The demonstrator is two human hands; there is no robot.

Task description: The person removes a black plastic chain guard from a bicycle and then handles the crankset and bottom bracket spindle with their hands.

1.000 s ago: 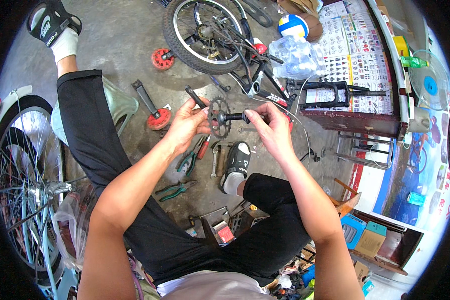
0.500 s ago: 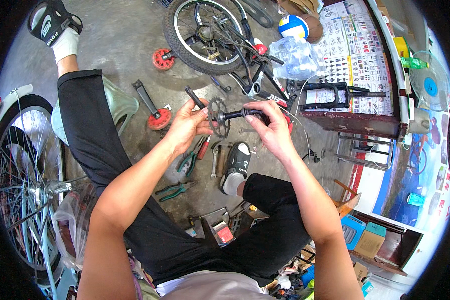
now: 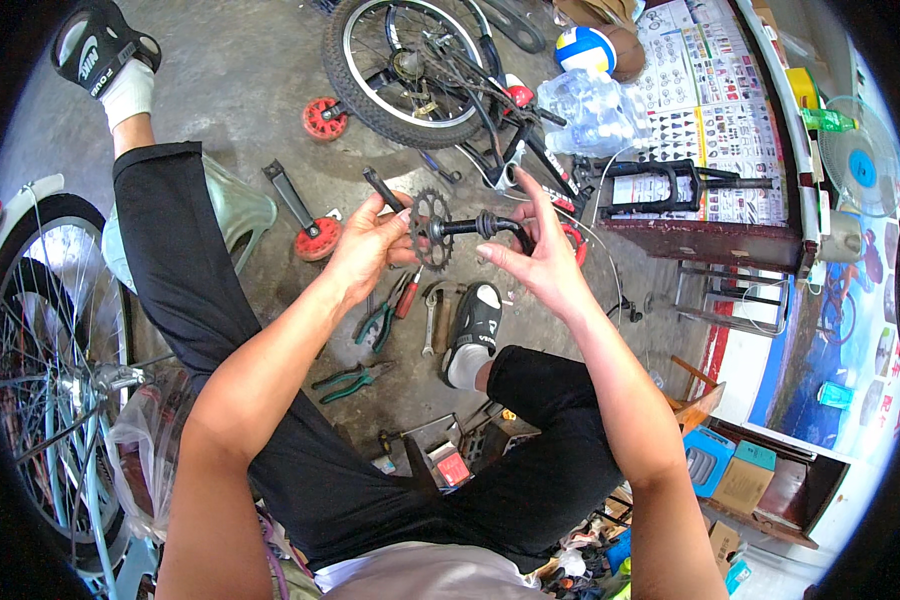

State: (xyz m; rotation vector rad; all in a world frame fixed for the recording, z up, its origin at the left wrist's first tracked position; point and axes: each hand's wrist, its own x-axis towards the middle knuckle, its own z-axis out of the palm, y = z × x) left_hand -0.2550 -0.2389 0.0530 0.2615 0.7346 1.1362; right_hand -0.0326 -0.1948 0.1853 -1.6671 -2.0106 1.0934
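Note:
A black one-piece bicycle crank with a toothed chainring is held in the air before me, its axle pointing right. My left hand grips it by the crank arm beside the chainring, fingers wrapped behind. Ring-shaped bearing parts sit around the axle toward its right end. My right hand is open around that end, thumb and forefinger spread apart from the rings. The bent far crank arm passes close to its palm; whether it touches is hidden.
Pliers, a wrench and a red-handled screwdriver lie on the floor below my hands. A small bicycle lies ahead, near red training wheels. A table stands at right, a bicycle wheel at left.
My right thumb and fingers have let go of the bearing rings and spread apart. The left hand still holds the crank, shifted slightly left.

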